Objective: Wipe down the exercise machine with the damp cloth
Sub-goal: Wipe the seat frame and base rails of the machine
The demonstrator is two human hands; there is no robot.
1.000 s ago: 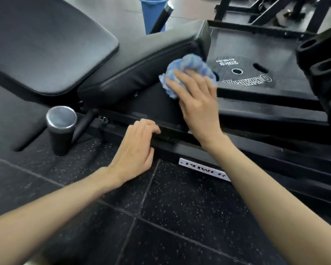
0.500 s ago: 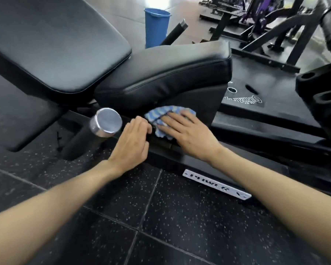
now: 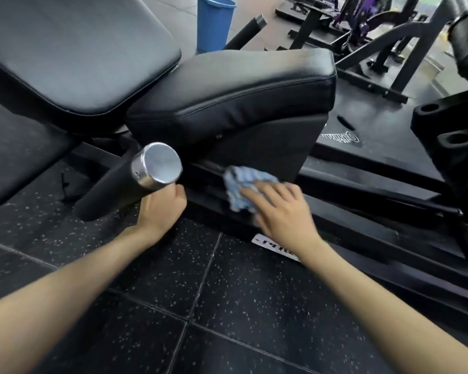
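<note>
The exercise machine is black, with a padded seat (image 3: 235, 87) and a back pad (image 3: 73, 47) over a low steel frame rail (image 3: 208, 182). A crumpled blue-and-white cloth (image 3: 241, 187) lies on the rail just below the seat's side panel. My right hand (image 3: 278, 214) lies flat on the cloth with fingers spread, pressing it against the rail. My left hand (image 3: 162, 209) rests on the rail's lower edge left of the cloth; its fingers curl over the edge, partly hidden behind a chrome-capped handle (image 3: 157, 166).
The chrome-capped handle sticks out toward me between my left hand and the seat. A blue bucket (image 3: 215, 22) stands on the floor behind the seat. A weight plate (image 3: 343, 136) lies on the platform to the right. Black speckled rubber tiles (image 3: 200, 306) cover the floor.
My right hand carried the cloth down from the seat's end to the low frame rail and now slides it along there. My left hand stayed on the rail. The view tilted up and shifted.
</note>
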